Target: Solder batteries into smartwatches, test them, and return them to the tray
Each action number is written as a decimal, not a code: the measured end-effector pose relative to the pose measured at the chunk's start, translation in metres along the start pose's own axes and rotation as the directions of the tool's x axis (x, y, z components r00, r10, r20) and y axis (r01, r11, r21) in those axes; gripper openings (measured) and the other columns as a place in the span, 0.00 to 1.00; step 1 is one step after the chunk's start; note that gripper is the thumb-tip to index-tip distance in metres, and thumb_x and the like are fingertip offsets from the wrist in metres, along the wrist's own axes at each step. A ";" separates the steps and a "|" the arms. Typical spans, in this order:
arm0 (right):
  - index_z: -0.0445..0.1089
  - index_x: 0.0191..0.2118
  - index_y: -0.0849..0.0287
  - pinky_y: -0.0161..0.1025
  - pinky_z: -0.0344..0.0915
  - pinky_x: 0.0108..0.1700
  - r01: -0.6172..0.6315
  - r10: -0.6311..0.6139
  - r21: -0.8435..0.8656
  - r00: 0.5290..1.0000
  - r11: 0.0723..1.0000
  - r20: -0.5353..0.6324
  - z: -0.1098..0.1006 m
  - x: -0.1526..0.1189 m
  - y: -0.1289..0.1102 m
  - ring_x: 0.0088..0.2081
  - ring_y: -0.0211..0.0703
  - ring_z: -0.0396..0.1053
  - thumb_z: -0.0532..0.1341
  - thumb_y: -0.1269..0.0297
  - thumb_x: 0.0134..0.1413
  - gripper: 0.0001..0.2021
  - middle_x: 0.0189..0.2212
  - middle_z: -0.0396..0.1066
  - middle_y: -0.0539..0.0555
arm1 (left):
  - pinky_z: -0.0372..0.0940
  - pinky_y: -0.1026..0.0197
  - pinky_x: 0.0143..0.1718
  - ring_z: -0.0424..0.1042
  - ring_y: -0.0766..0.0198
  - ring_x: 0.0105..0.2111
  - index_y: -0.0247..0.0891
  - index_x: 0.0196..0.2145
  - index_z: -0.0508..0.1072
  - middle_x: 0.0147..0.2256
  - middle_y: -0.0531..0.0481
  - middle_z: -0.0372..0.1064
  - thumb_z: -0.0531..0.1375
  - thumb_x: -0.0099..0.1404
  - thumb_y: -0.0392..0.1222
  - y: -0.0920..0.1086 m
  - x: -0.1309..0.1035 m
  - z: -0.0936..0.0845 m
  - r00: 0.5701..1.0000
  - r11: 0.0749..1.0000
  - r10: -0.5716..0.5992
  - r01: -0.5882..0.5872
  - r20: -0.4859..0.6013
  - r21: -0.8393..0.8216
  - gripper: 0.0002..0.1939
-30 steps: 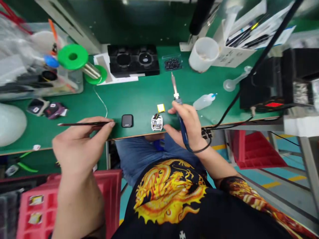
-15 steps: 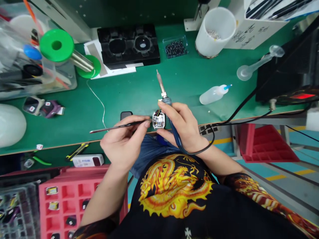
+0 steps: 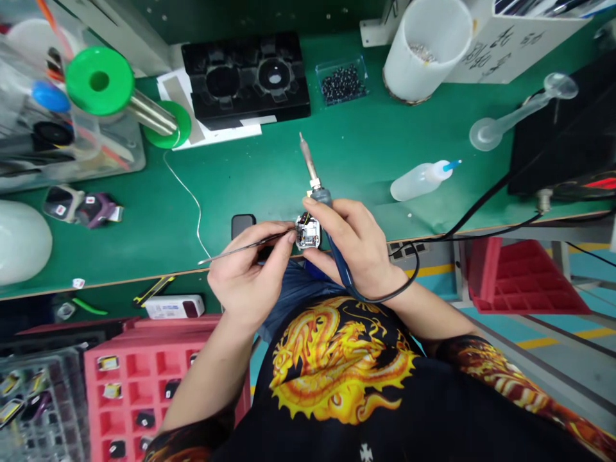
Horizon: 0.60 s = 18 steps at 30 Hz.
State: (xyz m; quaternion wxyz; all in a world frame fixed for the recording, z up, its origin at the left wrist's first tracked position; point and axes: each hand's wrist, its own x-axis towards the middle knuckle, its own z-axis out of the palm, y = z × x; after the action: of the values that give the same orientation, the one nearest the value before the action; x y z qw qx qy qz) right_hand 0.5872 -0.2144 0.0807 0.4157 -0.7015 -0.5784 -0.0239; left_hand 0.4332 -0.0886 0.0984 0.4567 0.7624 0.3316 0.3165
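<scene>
Two hands, left grip (image 3: 250, 269) pinching tweezers (image 3: 240, 249), right grip (image 3: 359, 247) around soldering iron (image 3: 317, 186), module (image 3: 308, 232) between.

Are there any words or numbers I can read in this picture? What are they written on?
White card box at the top right: black handwritten characters, too blurred to read.
Black box with red lit display at the right edge: glow only, no digits legible.
Small labels in the red plastic compartment tray: too small to read.
Black shirt: a yellow dragon picture and a small white cross, no words.
</scene>
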 end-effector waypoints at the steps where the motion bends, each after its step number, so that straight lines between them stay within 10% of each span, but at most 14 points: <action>1: 0.54 0.79 0.48 0.48 0.76 0.57 -0.002 0.002 -0.001 1.000 1.000 0.005 0.000 0.000 0.000 0.55 0.50 0.73 0.64 0.58 0.72 0.36 0.56 0.71 0.59 | 0.83 0.55 0.45 0.85 0.59 0.40 0.45 0.45 0.85 0.42 0.48 0.85 0.72 0.70 0.39 0.000 0.000 0.000 1.000 1.000 0.003 -0.003 0.004 0.012 0.06; 18: 0.55 0.79 0.48 0.49 0.76 0.56 -0.003 0.003 -0.017 1.000 1.000 0.010 0.001 0.000 0.000 0.54 0.50 0.73 0.63 0.59 0.73 0.34 0.55 0.71 0.58 | 0.80 0.58 0.42 0.83 0.62 0.38 0.44 0.44 0.84 0.40 0.50 0.83 0.72 0.70 0.38 0.002 0.001 0.005 0.997 1.000 0.022 -0.022 -0.073 0.005 0.06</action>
State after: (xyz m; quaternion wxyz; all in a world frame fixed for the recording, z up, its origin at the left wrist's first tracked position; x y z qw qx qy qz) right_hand 0.5872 -0.2138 0.0799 0.4067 -0.7059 -0.5795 -0.0245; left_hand 0.4378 -0.0913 0.0980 0.4392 0.7549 0.3405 0.3483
